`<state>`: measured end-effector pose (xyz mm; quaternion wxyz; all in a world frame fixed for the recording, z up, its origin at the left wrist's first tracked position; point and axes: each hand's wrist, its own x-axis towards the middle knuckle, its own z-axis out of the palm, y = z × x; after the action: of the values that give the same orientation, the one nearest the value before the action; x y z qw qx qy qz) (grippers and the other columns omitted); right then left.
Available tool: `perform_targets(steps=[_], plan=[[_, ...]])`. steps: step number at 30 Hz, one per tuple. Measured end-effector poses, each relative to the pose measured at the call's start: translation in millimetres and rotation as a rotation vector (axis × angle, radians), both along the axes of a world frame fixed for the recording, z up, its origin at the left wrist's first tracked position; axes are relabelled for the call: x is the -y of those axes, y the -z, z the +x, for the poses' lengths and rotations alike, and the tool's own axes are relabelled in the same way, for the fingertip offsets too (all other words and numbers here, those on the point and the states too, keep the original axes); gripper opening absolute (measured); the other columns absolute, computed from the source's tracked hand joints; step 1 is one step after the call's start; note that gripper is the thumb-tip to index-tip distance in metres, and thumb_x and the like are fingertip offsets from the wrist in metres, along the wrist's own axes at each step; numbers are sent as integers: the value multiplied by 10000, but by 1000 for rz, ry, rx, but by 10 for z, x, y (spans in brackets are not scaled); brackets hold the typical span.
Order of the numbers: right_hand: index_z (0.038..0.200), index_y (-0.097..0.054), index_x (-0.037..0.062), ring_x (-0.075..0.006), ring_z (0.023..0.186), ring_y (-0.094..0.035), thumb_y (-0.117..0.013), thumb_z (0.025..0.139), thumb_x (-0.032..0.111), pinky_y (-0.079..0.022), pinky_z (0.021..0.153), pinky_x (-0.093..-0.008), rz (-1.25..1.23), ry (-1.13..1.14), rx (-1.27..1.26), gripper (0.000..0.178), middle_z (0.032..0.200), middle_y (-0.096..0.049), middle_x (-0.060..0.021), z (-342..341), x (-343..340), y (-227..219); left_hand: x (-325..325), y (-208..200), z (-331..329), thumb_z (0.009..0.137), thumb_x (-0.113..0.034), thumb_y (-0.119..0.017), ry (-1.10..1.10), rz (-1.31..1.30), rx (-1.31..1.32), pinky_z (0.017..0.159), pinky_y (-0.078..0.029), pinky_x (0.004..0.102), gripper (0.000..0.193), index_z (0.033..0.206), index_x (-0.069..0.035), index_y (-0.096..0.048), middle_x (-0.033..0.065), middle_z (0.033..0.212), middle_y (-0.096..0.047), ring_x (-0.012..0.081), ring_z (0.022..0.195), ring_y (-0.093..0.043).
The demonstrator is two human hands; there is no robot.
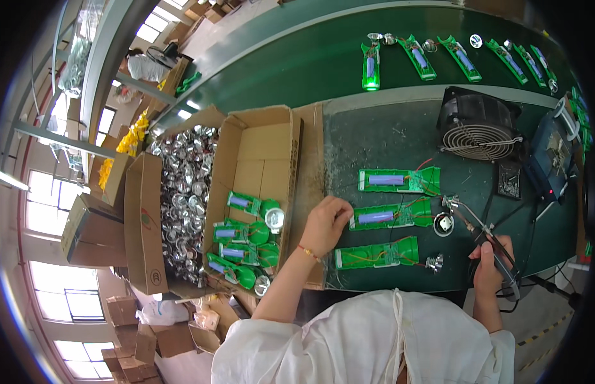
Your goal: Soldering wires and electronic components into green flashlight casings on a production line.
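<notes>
My right hand (491, 259) grips a soldering iron (502, 256), its front end pointing up and left toward a small silver reflector cup (450, 201). My left hand (326, 224) has its fingers curled together at the left end of the middle green casing (377, 216); whether they pinch anything there is hidden. That casing carries a purple battery cell, a circuit board and thin wires. Beyond it lies a similar casing (393, 180). A nearer casing (368, 256) shows wires but no purple cell, with a reflector (434, 262) beside it. A round white-centred lamp part (443, 224) lies near the iron.
On my left, one carton (296, 137) holds several green assemblies; another (144, 224) is full of silver reflectors. A black fan (480, 125) and blue soldering station (553, 153) stand far right. Several casings, one glowing (371, 67), line the green surface (278, 70) behind.
</notes>
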<state>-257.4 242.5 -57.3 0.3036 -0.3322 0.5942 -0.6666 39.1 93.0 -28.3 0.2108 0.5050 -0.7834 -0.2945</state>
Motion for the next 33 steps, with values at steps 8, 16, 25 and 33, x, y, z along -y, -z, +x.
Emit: perform_targets(steps=[8,16,25,33], plan=[[874,-474,-32,-120,518,-538,-564,798,129,-470,504,-239,32,28,7,200,728,-527,-97,-49,71,90,12,-37,-45,760,-42,-613,27,28,111,614,-476,303,61,814,-25,-591,108,778,-574,250,710,-601],[863,-431,10,-126,599,-519,-550,832,247,-407,827,-337,147,-53,-67,266,623,-539,-73,-154,109,212,94,-3,-73,713,18,-662,-182,332,-40,608,-487,208,226,934,-24,-630,77,788,-596,121,678,-590],[937,-390,-10,-138,603,-520,-558,831,317,-462,615,-271,151,-34,121,383,713,-512,-106,-176,86,182,304,-136,-131,721,-3,-651,70,291,117,638,-476,281,172,888,-41,-646,89,832,-598,215,735,-594],[863,-416,15,-124,510,-461,-559,829,286,-424,494,-244,83,56,11,309,607,-463,-71,-85,213,120,419,-469,-335,686,-75,-711,-11,85,130,605,-475,258,218,891,-33,-652,100,871,-616,178,701,-587]])
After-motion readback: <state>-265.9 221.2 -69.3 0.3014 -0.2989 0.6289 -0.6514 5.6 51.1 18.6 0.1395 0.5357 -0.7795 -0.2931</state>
